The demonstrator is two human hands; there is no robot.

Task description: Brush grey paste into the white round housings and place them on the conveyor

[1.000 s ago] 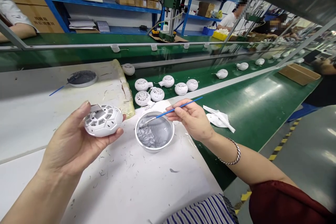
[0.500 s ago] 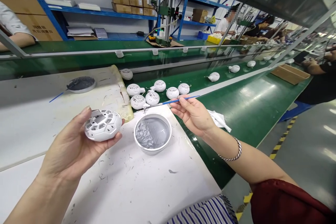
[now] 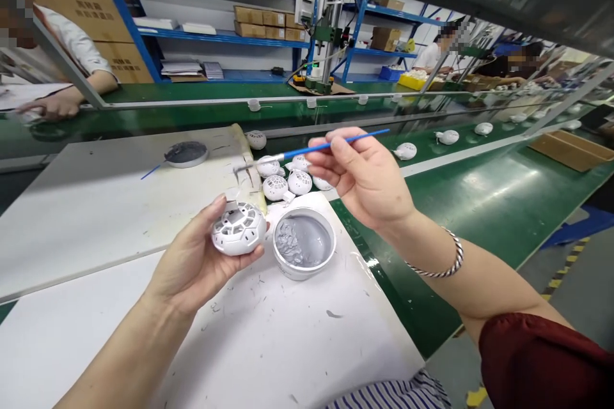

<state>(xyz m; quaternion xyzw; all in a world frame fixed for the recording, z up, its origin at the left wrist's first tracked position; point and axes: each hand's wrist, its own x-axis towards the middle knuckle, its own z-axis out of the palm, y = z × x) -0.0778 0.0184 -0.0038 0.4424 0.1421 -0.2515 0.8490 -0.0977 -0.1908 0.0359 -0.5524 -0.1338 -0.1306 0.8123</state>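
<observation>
In the head view, a white perforated plastic shell point(image 3: 238, 228) is gripped in the left hand point(image 3: 194, 262), cupped against the palm with the thumb along its side and the fingers curled beneath. It is held over the white work board point(image 3: 268, 339), just beside a round tin of grey paste point(image 3: 304, 243). A blue-handled paintbrush point(image 3: 330, 147) is pinched between the thumb and fingers of the right hand point(image 3: 364, 176) and is raised with its tip near the shell but not touching it. Similar shells point(image 3: 275, 187) are set out on the green conveyor belt point(image 3: 460, 204) beyond the tin, and a shallow dish of dark grey paste point(image 3: 186, 153) is placed further left. A twisted metal bracelet point(image 3: 446, 270) is worn on the right wrist.
</observation>
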